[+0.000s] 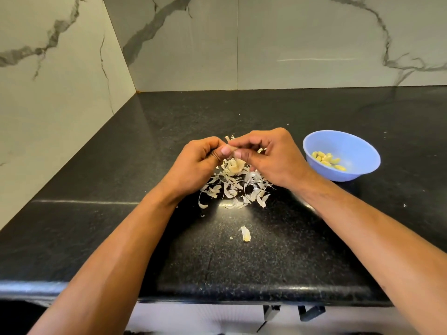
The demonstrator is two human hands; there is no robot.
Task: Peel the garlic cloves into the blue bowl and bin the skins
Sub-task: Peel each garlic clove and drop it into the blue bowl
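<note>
My left hand [198, 160] and my right hand [268, 158] meet above the black counter, and both pinch one small garlic clove [231, 148] between thumbs and fingertips. Most of the clove is hidden by my fingers. Under my hands lies a heap of pale garlic skins [234, 189] with part of a garlic bulb [234, 165] in it. The blue bowl [348, 143] stands to the right of my right hand, with several peeled yellow cloves [327, 160] inside. A single skin piece [245, 233] lies nearer to me.
The black stone counter [121, 165] runs into a corner of marble-patterned wall tiles at left and back. Its rounded front edge [217, 291] is close to me. Dark metal brackets [309, 311] show below the edge.
</note>
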